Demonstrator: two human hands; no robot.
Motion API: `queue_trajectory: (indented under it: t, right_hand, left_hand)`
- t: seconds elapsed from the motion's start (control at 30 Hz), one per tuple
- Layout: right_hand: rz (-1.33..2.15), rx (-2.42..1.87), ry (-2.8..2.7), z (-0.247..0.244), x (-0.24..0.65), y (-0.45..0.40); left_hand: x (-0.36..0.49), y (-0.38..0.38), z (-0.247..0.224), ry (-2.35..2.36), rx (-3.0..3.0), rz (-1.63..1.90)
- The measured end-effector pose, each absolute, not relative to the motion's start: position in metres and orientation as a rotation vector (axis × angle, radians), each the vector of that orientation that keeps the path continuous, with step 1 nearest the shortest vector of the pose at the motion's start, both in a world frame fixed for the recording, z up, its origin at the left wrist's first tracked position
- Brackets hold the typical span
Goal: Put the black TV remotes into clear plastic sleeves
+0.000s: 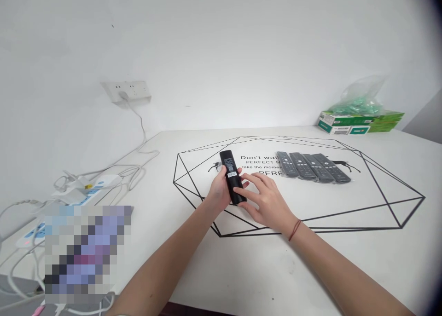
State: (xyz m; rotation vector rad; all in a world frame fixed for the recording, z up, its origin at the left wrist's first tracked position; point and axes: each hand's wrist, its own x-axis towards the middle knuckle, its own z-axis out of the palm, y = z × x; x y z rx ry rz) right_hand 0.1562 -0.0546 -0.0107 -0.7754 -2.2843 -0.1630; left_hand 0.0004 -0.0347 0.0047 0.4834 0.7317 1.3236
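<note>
A black remote control (229, 175) is held above the white table, its back with printed labels turned up toward me. My left hand (219, 189) wraps around it from the left side, fingertips showing at its right edge. With fingers bent, my right hand (264, 197) touches the lower part of the remote's back; the thumb is near its bottom end. To the right lie several more remote controls (304, 165) side by side, buttons up, apparently in clear plastic sleeves.
Green-and-white boxes (345, 122) with a clear plastic bag (362, 97) on top stand at the back right. Power strips (100, 189) and tangled white cables lie at the left, beside a blurred-out patch (90, 251). A wall socket (129, 91) holds a plug. Black lines and lettering mark the table (345, 205).
</note>
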Motion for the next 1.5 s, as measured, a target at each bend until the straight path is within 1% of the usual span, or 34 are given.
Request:
queue_trajectory:
  t: [0.1, 0.2, 0.27, 0.33, 0.47, 0.53, 0.63, 0.7, 0.77, 0.83, 0.97, 1.1, 1.2, 1.3, 1.5]
  right_hand:
    - [-0.051, -0.897, -2.214, -0.009, 0.153, -0.058]
    - [0.298, -1.048, -2.167, -0.011, 0.147, -0.062]
    - [0.615, -1.153, -2.120, -0.015, 0.143, -0.065]
    - [0.850, -1.249, -2.009, -0.020, 0.139, -0.067]
    - [1.082, -1.262, -1.613, -0.025, 0.138, -0.062]
    - [1.235, -1.199, -1.430, -0.023, 0.138, -0.058]
    - [1.372, -1.168, -1.287, -0.018, 0.140, -0.053]
    - [1.393, -1.174, -1.240, -0.016, 0.140, -0.053]
    - [1.411, -1.165, -1.219, -0.015, 0.140, -0.053]
    - [1.422, -1.153, -1.233, -0.016, 0.140, -0.053]
    - [1.430, -1.152, -1.310, -0.015, 0.140, -0.055]
    - [1.404, -1.155, -1.433, -0.017, 0.139, -0.057]
    - [1.382, -1.170, -1.549, -0.020, 0.138, -0.060]
    - [1.382, -1.201, -1.657, -0.022, 0.136, -0.064]
    - [1.399, -1.198, -1.760, -0.021, 0.134, -0.071]
  left_hand:
    - [0.002, -0.035, 0.007, 0.813, 0.407, 1.431]
    - [0.005, -0.039, 0.007, 0.900, 0.483, 1.450]
    - [0.008, -0.044, 0.007, 0.949, 0.644, 1.383]
    - [0.011, -0.048, 0.007, 0.981, 0.821, 1.290]
    - [0.011, -0.048, 0.007, 1.013, 1.158, 1.136]
    - [0.004, -0.044, 0.005, 1.196, 1.426, 1.080]
    - [-0.016, -0.034, -0.004, 1.784, 1.858, 0.943]
    - [-0.032, -0.027, -0.012, 2.133, 1.909, 0.727]
    - [-0.045, -0.022, -0.018, 2.248, 1.781, 0.615]
    - [-0.054, -0.018, -0.023, 2.180, 1.613, 0.695]
    - [-0.056, -0.008, -0.026, 1.876, 1.329, 1.055]
    - [-0.055, 0.002, -0.021, 1.311, 0.798, 1.545]
    - [-0.061, 0.007, -0.017, 0.996, 0.499, 1.799]
    - [-0.070, 0.009, -0.016, 0.878, 0.393, 1.895]
    - [-0.073, 0.011, -0.016, 0.828, 0.304, 1.956]
